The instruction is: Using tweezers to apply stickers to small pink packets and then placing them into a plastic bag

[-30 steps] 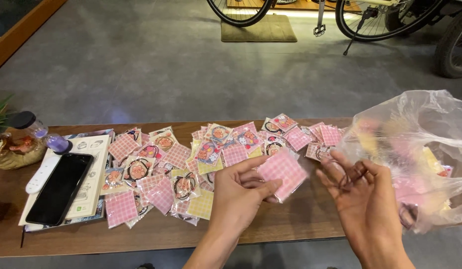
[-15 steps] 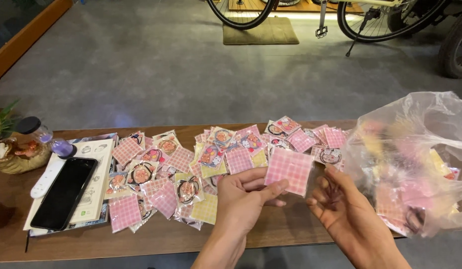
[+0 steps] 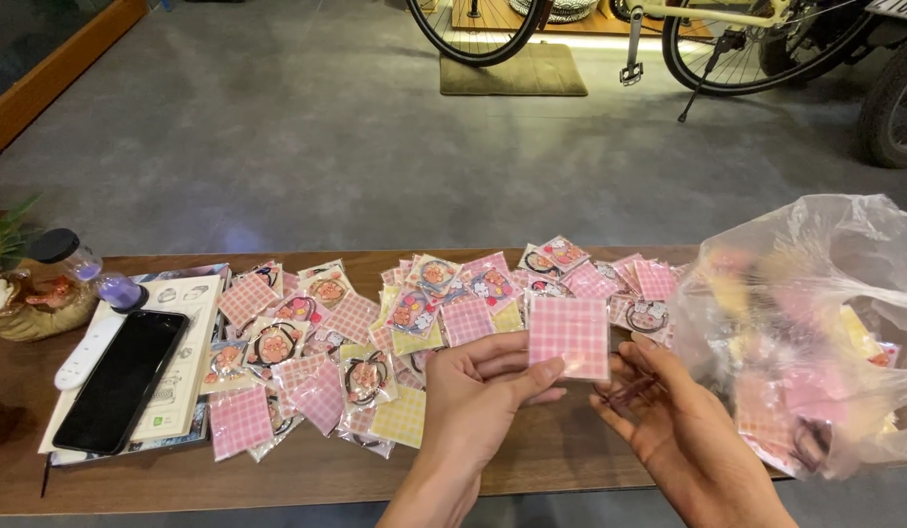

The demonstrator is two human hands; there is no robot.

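Observation:
My left hand [image 3: 483, 386] pinches a small pink checked packet [image 3: 569, 335] by its lower left corner and holds it upright above the wooden table [image 3: 307, 469]. My right hand [image 3: 668, 420] is just right of the packet, palm up, with a thin dark hair tie [image 3: 624, 391] lying across its fingers. Behind the hands lies a spread of several small pink and yellow checked packets [image 3: 375, 332], some showing hair ties with cartoon charms.
A clear plastic bag [image 3: 815, 323] holding more packets sits at the right end of the table. At the left lie a black phone [image 3: 121, 381] on a book [image 3: 184, 342], a white remote [image 3: 87, 352], a small bottle [image 3: 77, 262] and a plant ornament [image 3: 28, 303]. Bicycles [image 3: 668, 39] stand beyond.
The pink packet has been lifted and turned upright, facing me. My right hand has shifted closer under it, and the view has tilted slightly.

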